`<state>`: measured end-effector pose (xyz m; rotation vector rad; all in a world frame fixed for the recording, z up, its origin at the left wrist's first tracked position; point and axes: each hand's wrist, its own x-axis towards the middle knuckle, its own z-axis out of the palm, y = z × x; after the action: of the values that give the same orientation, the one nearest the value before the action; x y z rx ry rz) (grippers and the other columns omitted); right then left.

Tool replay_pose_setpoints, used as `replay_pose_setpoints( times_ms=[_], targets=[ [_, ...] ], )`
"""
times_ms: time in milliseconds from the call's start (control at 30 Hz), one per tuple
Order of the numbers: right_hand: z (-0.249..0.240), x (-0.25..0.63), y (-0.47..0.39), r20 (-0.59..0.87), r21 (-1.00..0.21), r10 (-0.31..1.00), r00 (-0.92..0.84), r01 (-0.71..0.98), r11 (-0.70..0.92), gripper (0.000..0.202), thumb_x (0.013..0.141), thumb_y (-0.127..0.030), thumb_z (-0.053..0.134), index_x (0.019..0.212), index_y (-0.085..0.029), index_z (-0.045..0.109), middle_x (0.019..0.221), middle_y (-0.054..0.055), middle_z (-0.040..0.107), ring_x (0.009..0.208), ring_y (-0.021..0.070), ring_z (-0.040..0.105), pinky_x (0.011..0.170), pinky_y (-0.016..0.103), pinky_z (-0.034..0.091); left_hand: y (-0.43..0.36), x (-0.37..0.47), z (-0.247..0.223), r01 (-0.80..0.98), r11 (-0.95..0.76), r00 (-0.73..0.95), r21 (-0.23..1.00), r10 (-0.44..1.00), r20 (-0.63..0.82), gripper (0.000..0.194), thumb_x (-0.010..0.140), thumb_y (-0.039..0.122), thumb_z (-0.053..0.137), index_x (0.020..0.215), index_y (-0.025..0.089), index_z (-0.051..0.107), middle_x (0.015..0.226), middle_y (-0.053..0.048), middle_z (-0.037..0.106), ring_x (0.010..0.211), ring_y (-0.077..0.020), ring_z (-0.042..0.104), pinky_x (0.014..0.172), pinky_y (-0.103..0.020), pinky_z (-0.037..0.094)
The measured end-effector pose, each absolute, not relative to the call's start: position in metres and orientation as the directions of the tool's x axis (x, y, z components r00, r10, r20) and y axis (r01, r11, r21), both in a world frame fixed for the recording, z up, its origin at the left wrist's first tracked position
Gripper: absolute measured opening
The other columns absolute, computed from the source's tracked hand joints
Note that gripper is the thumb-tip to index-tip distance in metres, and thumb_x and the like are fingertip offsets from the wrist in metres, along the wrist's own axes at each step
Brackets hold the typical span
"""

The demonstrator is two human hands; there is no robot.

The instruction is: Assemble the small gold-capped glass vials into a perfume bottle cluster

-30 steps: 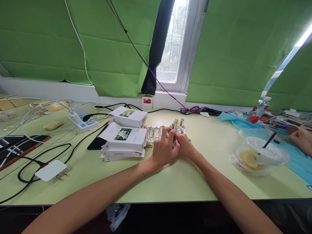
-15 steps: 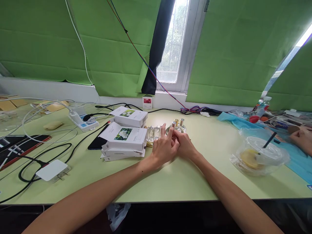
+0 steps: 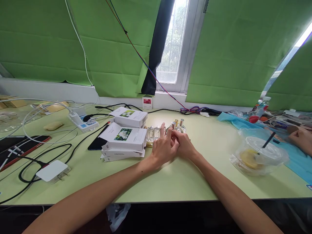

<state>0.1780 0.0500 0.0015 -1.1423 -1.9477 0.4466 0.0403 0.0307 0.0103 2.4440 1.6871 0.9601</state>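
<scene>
My left hand (image 3: 162, 146) and my right hand (image 3: 184, 143) meet over the table, fingertips together. One finger of the left hand points up while the others curl in. The right hand's fingers are bent against the left's; whatever lies between them is hidden. Just behind the fingers stand small glass bottles (image 3: 181, 126) with shiny gold and silver caps, partly covered by the hands. More clear glass bottles (image 3: 151, 133) lie left of my left hand, beside a stack of white cartons (image 3: 135, 138) printed with a white flower.
Another white carton (image 3: 129, 116) lies behind the stack, over a dark tablet (image 3: 95, 141). A power strip (image 3: 84, 122), charger (image 3: 53, 171) and tangled cables fill the left. At right stand a bagged drink cup (image 3: 259, 152) and blue sheet (image 3: 294, 162), near another person's hand (image 3: 302, 139).
Hardly anything differs. My hands keep the same place and pose, and the view has shifted only slightly.
</scene>
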Motion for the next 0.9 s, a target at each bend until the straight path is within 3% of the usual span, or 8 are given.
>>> replay_pose_setpoints(
  times_ms=[300, 900],
  targets=[
    [0.0003, 0.1781, 0.0508, 0.496, -0.628, 0.827, -0.262, 0.550, 0.551, 0.007, 0.079, -0.023, 0.056, 0.080, -0.022, 0.049, 0.068, -0.002, 0.057, 0.057, 0.0137, 0.043, 0.054, 0.027, 0.033, 0.0263, 0.0426, 0.0106, 0.824, -0.426, 0.222, 0.373, 0.849, 0.480, 0.035, 0.093, 0.031, 0.048, 0.128, 0.024, 0.050, 0.156, -0.014, 0.034, 0.082, -0.0214, 0.070, 0.073, -0.040, 0.057],
    [-0.0016, 0.1780, 0.0520, 0.520, -0.613, 0.819, -0.242, 0.563, 0.555, 0.007, 0.080, -0.024, 0.056, 0.078, -0.022, 0.049, 0.067, -0.002, 0.058, 0.056, 0.0133, 0.044, 0.053, 0.027, 0.033, 0.0298, 0.0416, 0.0072, 0.774, -0.472, 0.224, 0.422, 0.828, 0.514, 0.035, 0.093, 0.031, 0.050, 0.126, 0.023, 0.049, 0.151, -0.014, 0.039, 0.084, -0.0209, 0.070, 0.068, -0.036, 0.056]
  ],
)
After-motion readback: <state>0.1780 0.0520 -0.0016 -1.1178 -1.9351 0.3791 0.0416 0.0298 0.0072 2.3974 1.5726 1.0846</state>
